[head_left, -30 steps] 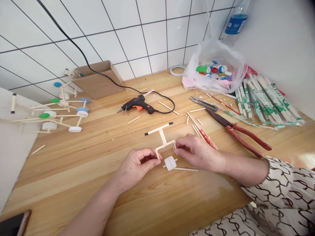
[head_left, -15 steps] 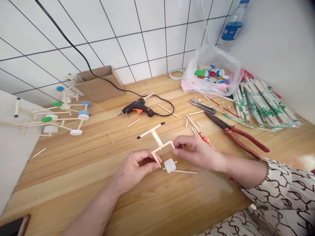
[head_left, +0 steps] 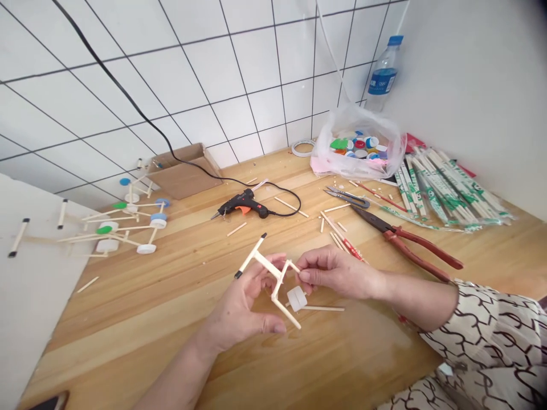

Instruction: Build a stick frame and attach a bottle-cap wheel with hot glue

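A small frame of glued wooden sticks (head_left: 268, 264), with a black-tipped crossbar at one end and a two-pronged fork at the other, is held above the table. My right hand (head_left: 337, 272) pinches the end of the fork's right prong. Around the frame's left side, my left hand (head_left: 243, 310) has its thumb and fingers apart; some of its fingers lie behind the frame, and whether they touch it I cannot tell. Below the fork lies a white bottle-cap wheel (head_left: 297, 298) on a short stick axle, beside a loose stick (head_left: 325, 308).
Behind are a black glue gun (head_left: 241, 203), a cardboard box (head_left: 183, 176) and a bag of bottle caps (head_left: 359, 145). To the right lie snips (head_left: 348, 197), red-handled pliers (head_left: 405, 242) and packaged chopsticks (head_left: 448, 185). Finished-looking stick models with cap wheels (head_left: 123, 225) stand left.
My left hand has let go of the left prong and spread its fingers. The stick frame has tilted, its left prong now pointing down to the right. The camera view has shifted.
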`<action>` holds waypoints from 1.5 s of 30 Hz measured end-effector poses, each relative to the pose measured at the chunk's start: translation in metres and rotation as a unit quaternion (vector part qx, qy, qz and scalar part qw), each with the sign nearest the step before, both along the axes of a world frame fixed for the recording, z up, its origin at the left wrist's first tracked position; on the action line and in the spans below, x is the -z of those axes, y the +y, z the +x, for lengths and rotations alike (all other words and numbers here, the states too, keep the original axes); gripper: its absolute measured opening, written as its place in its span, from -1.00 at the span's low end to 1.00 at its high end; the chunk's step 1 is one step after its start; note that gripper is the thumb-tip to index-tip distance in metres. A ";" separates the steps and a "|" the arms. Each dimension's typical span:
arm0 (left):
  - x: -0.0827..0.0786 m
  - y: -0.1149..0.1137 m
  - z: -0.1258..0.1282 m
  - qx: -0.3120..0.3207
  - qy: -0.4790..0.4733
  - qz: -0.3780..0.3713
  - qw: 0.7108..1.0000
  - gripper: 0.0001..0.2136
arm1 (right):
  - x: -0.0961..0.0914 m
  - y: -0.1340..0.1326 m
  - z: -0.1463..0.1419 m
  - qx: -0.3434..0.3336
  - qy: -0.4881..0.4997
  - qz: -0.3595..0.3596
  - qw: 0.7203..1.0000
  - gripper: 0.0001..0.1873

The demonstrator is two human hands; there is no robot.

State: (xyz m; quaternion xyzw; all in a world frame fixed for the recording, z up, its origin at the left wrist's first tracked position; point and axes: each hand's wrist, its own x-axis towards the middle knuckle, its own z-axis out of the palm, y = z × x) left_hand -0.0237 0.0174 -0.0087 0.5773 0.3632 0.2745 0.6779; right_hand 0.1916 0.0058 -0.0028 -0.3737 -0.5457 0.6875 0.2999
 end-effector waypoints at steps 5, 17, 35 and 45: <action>-0.003 -0.006 0.009 0.008 -0.053 -0.006 0.999 -0.18 | -0.004 -0.003 -0.004 0.001 0.012 0.020 1.000 -0.74; 0.009 -0.011 0.010 -0.003 -0.084 -0.043 0.996 -0.21 | -0.006 -0.006 -0.008 0.009 0.036 0.010 0.999 -0.71; 0.004 0.000 0.003 -0.040 -0.127 -0.072 0.988 -0.32 | -0.015 -0.005 -0.002 -0.017 -0.260 0.230 0.938 -0.73; 0.008 0.006 0.000 -0.066 -0.126 -0.058 0.988 -0.34 | 0.000 -0.010 -0.005 -0.082 -0.354 0.351 0.863 -0.83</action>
